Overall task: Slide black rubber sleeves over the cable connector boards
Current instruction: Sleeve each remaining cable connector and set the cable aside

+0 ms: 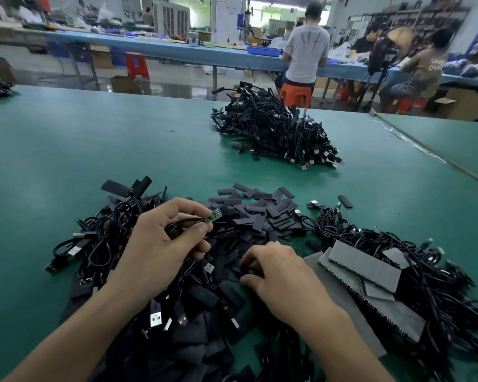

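Observation:
My left hand (160,244) grips a coiled black cable, and its small green connector board (214,215) sticks out past my thumb and fingers, bare. My right hand (280,274) lies low on the heap of flat black rubber sleeves (262,213), its fingers curled down onto one sleeve; whether it pinches that sleeve is unclear. Loose black cables with USB plugs (94,244) are piled under and left of my left hand.
A big pile of sleeved cables (273,130) sits further back on the green table (94,150). Grey perforated sheets (370,274) and more tangled cables lie at the right. Beyond the table's far edge people work at a blue bench (177,51).

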`<state>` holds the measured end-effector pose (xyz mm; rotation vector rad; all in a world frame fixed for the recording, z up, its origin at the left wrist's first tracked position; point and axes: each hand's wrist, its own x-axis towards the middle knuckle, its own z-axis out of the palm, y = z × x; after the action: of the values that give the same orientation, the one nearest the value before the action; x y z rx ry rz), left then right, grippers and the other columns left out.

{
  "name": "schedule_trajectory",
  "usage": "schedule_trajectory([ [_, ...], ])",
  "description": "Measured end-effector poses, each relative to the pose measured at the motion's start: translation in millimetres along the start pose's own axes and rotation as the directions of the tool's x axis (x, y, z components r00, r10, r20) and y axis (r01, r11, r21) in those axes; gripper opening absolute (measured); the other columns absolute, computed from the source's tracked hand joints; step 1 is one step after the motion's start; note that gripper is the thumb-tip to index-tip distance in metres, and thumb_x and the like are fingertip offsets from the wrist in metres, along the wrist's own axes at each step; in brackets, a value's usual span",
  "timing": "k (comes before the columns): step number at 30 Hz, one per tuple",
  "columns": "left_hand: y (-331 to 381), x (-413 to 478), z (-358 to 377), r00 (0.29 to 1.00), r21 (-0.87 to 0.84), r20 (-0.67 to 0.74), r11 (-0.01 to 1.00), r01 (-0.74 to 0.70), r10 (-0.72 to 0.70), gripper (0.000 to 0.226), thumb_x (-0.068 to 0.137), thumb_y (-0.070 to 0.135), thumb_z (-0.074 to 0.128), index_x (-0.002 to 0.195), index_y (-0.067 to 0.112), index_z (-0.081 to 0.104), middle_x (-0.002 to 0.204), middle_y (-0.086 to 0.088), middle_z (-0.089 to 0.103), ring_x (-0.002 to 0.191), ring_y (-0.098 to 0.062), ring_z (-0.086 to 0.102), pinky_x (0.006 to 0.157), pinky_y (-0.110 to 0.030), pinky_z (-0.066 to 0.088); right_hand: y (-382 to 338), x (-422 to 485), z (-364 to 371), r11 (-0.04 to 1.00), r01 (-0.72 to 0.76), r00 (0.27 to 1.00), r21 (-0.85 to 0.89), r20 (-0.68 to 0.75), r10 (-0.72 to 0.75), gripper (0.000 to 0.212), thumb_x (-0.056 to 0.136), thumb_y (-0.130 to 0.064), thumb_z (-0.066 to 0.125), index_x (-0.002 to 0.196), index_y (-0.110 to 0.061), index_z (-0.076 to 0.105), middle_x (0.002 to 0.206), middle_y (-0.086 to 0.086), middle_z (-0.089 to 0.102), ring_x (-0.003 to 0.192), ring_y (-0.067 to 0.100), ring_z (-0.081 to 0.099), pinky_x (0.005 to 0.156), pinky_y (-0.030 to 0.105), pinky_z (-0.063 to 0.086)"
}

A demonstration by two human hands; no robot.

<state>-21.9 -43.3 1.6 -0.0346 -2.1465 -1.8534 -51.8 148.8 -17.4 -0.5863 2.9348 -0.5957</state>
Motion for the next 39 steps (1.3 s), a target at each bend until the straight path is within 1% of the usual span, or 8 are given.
schedule_trajectory([
  [9,1.0,-0.2,1.9,0.999,0.033,0.014,0.998,0.048,-0.048,0.03,0.093,-0.01,0.056,0.081,0.012,0.072,0.083,-0.007,0.072,0.063,-0.02,0.071,0.056,-0.023,0.057,-0.6,0.0,-6.2,0.997,0.014,0.98,0.071,-0.201,0.001,0.017,0.098,-0.03,0.054,0.104,-0.03,0.07,0.103,-0.01,0.059,0.094,0.012,0.058,0.081,0.029,0.049],
  [13,0.2,-1.8,1.8,0.999,0.067,0.02,0.997,0.039,-0.04,0.034,0.094,-0.007,0.057,0.079,0.019,0.075,0.081,-0.006,0.073,0.066,-0.021,0.073,0.057,-0.022,0.056,-9.9,-1.1,-15.4,0.906,0.141,0.967,0.398,-0.253,-0.039,0.015,0.095,-0.022,0.056,0.087,-0.032,0.064,0.073,-0.008,0.065,0.063,0.007,0.056,0.059,0.019,0.046],
  [18,6.0,-5.2,2.3,0.996,0.055,0.08,0.998,-0.039,0.034,0.006,0.085,0.031,0.07,0.083,0.03,0.075,0.073,-0.006,0.073,0.066,-0.017,0.073,0.057,-0.02,0.054,-24.8,-7.7,-21.8,0.752,0.284,0.953,0.595,-0.26,-0.154,0.024,0.092,-0.014,0.061,0.092,-0.036,0.068,0.073,-0.002,0.068,0.062,0.024,0.06,0.056,0.038,0.05],
  [21,5.2,-5.4,1.2,0.995,0.059,0.075,0.996,-0.065,0.06,0.018,0.08,0.048,0.069,0.082,0.031,0.074,0.068,-0.006,0.073,0.061,-0.014,0.07,0.057,-0.019,0.052,-22.2,-5.9,-22.6,0.703,0.281,0.949,0.653,-0.297,-0.104,0.022,0.091,-0.012,0.061,0.097,-0.032,0.069,0.072,-0.002,0.067,0.058,0.018,0.057,0.054,0.034,0.047],
  [25,5.3,-5.5,3.3,0.993,0.104,0.089,0.991,-0.089,0.08,0.011,0.079,0.041,0.072,0.078,0.029,0.074,0.065,0.0,0.072,0.057,-0.005,0.067,0.057,-0.012,0.048,-22.6,-7.4,-24.1,0.695,0.29,0.951,0.658,-0.28,-0.132,0.021,0.093,-0.014,0.062,0.099,-0.032,0.07,0.076,-0.003,0.069,0.065,0.02,0.063,0.06,0.035,0.052],
  [29,4.6,-5.4,2.7,0.994,0.097,0.086,0.992,-0.081,0.073,0.01,0.08,0.036,0.071,0.074,0.029,0.075,0.063,0.0,0.07,0.054,-0.003,0.063,0.055,-0.012,0.046,-24.2,-8.6,-23.1,0.746,0.307,0.938,0.591,-0.32,-0.133,0.024,0.084,-0.018,0.074,0.102,-0.033,0.069,0.077,-0.017,0.065,0.065,0.0,0.058,0.06,0.012,0.045],
  [34,2.3,-4.5,4.5,0.994,0.122,0.09,0.99,-0.075,0.064,0.01,0.084,0.03,0.074,0.074,0.031,0.076,0.062,0.003,0.07,0.054,0.001,0.059,0.054,-0.01,0.044,-26.2,-9.9,-23.4,0.864,0.368,0.856,0.343,-0.487,-0.171,0.028,0.077,-0.023,0.083,0.103,-0.029,0.075,0.092,-0.016,0.068,0.088,-0.001,0.062,0.077,0.012,0.048],
  [39,2.5,-5.7,4.7,0.991,0.134,0.118,0.988,-0.072,0.056,0.021,0.09,0.02,0.072,0.073,0.031,0.076,0.062,0.004,0.07,0.055,0.001,0.059,0.054,-0.01,0.043,-23.7,-10.1,-25.7,0.845,0.378,0.857,0.379,-0.489,-0.164,0.03,0.076,-0.02,0.084,0.104,-0.026,0.077,0.093,-0.014,0.07,0.09,-0.003,0.064,0.078,0.007,0.047],
])
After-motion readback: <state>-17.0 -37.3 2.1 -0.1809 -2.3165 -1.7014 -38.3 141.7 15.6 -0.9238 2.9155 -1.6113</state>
